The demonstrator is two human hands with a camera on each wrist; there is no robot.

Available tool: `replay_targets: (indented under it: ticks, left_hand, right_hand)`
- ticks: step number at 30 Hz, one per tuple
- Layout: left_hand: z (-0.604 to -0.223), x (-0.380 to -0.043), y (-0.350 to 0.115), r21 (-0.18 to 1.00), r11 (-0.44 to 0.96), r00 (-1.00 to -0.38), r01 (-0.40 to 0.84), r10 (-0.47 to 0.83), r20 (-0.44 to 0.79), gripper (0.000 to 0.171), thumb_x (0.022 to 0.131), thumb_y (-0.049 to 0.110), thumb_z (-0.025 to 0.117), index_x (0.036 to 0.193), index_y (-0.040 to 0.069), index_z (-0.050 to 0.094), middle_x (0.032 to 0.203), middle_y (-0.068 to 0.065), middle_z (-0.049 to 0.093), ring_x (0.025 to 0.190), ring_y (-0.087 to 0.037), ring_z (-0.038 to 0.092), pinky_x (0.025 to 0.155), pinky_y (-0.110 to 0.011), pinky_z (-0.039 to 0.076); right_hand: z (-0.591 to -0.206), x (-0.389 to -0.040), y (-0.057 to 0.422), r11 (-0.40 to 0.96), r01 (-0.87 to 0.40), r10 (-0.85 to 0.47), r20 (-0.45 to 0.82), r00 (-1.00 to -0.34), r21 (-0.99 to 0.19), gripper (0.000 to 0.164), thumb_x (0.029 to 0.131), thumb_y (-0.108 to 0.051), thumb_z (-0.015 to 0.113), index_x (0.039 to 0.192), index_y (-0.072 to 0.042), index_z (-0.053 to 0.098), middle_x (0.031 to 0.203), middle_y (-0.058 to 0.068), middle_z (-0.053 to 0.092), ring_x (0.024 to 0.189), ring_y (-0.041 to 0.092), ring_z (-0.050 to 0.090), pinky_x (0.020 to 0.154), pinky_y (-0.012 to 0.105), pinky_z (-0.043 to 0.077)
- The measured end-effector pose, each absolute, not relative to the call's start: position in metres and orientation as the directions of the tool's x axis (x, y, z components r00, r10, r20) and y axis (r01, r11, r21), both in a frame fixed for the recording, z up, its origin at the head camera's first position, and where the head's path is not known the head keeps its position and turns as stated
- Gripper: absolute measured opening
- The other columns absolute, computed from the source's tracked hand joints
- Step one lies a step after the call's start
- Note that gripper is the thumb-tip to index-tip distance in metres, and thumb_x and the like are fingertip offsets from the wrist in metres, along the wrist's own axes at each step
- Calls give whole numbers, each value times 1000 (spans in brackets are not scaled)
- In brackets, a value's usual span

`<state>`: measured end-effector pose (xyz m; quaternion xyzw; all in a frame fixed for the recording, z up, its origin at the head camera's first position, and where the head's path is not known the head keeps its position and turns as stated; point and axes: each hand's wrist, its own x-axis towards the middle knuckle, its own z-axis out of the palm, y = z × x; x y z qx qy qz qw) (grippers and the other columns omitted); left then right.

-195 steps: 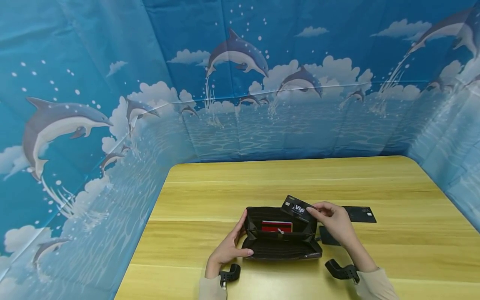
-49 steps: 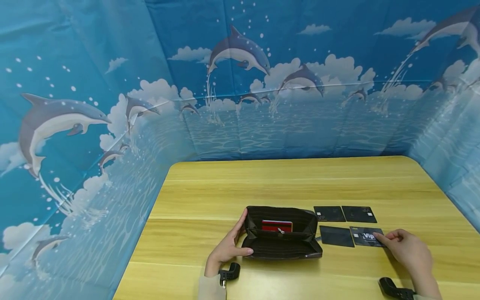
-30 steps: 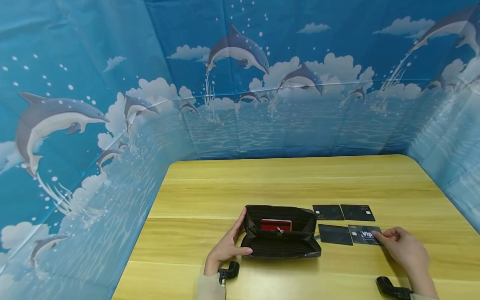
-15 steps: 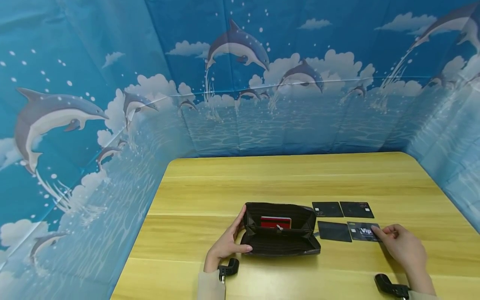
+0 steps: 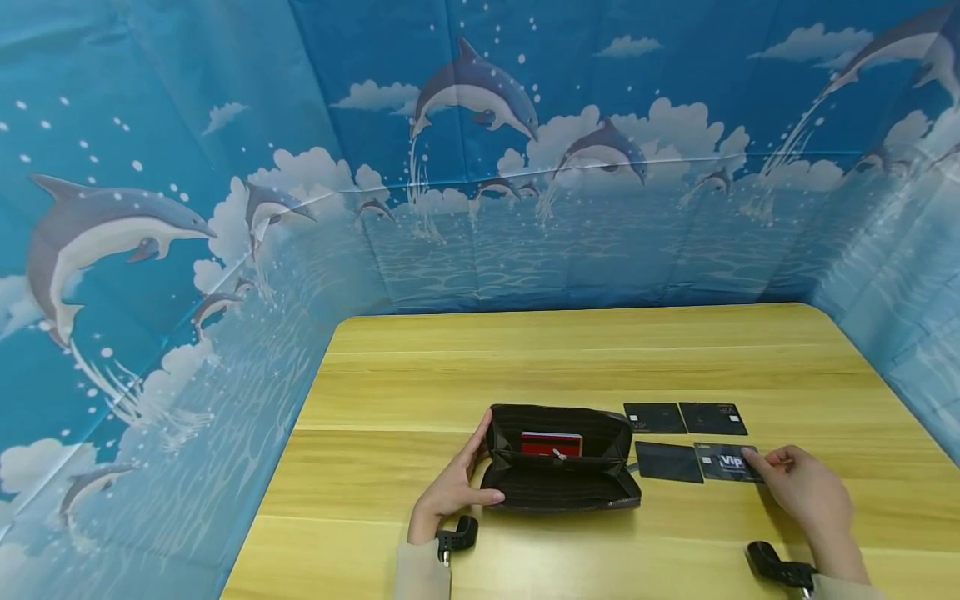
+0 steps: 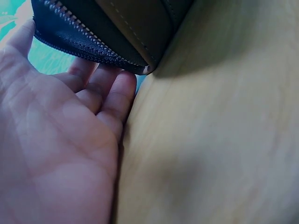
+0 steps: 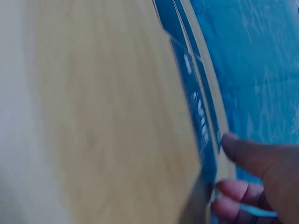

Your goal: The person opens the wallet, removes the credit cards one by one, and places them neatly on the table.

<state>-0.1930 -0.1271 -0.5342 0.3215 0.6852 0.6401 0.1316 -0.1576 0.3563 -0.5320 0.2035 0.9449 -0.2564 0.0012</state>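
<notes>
In the head view an unzipped black wallet [image 5: 558, 492] stands open on the table, with a red card [image 5: 543, 444] in its inner compartment. My left hand [image 5: 452, 490] grips the wallet's left end, thumb at the front and fingers behind; the left wrist view shows the fingers [image 6: 119, 95] against its zippered edge. Farther right, my right hand [image 5: 806, 492] pinches the right edge of a black card [image 5: 716, 461] marked "Vip", which lies face up. Beside and behind that card lie three more black cards: a plain one [image 5: 667, 462], one at back left [image 5: 648, 418] and one at back right [image 5: 716, 418].
The wooden table [image 5: 420, 367] extends to a blue dolphin-print curtain [image 5: 480, 242] at the back and sides. Black wrist mounts [image 5: 459, 535] sit on both wrists. The near-left black cards lie close to the wallet's right end.
Earlier, the right hand held the Vip card over the wallet; it has carried it right and down onto the table beside the other cards. Lately both hands keep still; the view shifts slightly.
</notes>
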Motion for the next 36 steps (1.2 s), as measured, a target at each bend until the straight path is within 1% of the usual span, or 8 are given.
replay_targets:
  ticks: [4, 7, 10, 14, 20, 23, 28, 36]
  left_hand:
    - [-534, -193, -127, 961, -24, -758, 274, 610, 231, 106, 80, 18, 78, 154, 13, 1, 158, -3, -1, 141, -30, 9, 109, -54, 15]
    - [-534, -193, -127, 961, -23, -758, 276, 610, 232, 106, 80, 17, 78, 154, 13, 1, 158, -3, -2, 141, -29, 9, 110, -52, 15]
    - [-534, -194, -128, 960, -22, -758, 279, 609, 234, 106, 80, 16, 78, 154, 13, 1, 158, -3, -2, 141, -30, 9, 110, -52, 15]
    - [-534, -194, -128, 958, -27, -753, 285, 612, 242, 106, 81, 17, 77, 154, 12, 1, 158, -5, -2, 141, -31, 9, 109, -53, 15]
    - [-535, -193, -127, 961, -44, -750, 272, 616, 240, 106, 81, 16, 77, 154, 12, 1, 158, -6, -2, 140, -32, 11, 108, -57, 15]
    - [-535, -192, -127, 963, -45, -753, 264, 614, 235, 106, 80, 14, 78, 154, 12, 1, 158, -6, -1, 140, -33, 13, 107, -57, 16]
    - [-534, -192, -127, 966, -39, -756, 256, 614, 225, 107, 80, 13, 78, 154, 13, 1, 158, -6, -1, 139, -34, 13, 107, -58, 15]
    - [-533, -191, -127, 960, -30, -754, 279, 612, 239, 108, 79, 11, 78, 154, 12, 2, 158, -8, 2, 137, -35, 20, 107, -57, 18]
  right_hand:
    - [-516, -161, 346, 792, 406, 384, -143, -912, -457, 68, 90, -63, 46, 97, 4, 56, 78, 16, 61, 60, 23, 53, 48, 36, 36]
    - [-502, -167, 329, 819, 334, 340, -74, -937, -466, 67, 91, -62, 45, 101, 3, 56, 75, 13, 61, 55, 22, 51, 44, 35, 35]
    - [-490, -175, 305, 858, 158, 241, 111, -964, -488, 54, 93, -52, 52, 97, 2, 59, 68, 6, 57, 48, 18, 45, 40, 33, 31]
    - [-471, -186, 270, 876, -72, 103, 331, -938, -477, 36, 92, -41, 62, 88, -5, 64, 62, -2, 51, 44, 14, 39, 38, 31, 28]
    - [-449, -201, 221, 841, -336, -98, 491, -865, -424, 18, 84, -30, 73, 80, -14, 65, 62, -9, 52, 45, 6, 41, 36, 26, 29]
    - [-446, -207, 200, 807, -420, -194, 486, -852, -415, 16, 81, -28, 76, 76, -19, 64, 64, -13, 52, 48, 2, 42, 38, 24, 31]
    - [-448, -211, 172, 751, -511, -341, 418, -842, -418, 17, 81, -33, 76, 75, -25, 62, 64, -19, 51, 49, -3, 42, 43, 22, 35]
    - [-462, -211, 148, 707, -545, -464, 285, -839, -451, 15, 84, -34, 73, 75, -25, 65, 62, -21, 51, 51, -5, 43, 48, 21, 38]
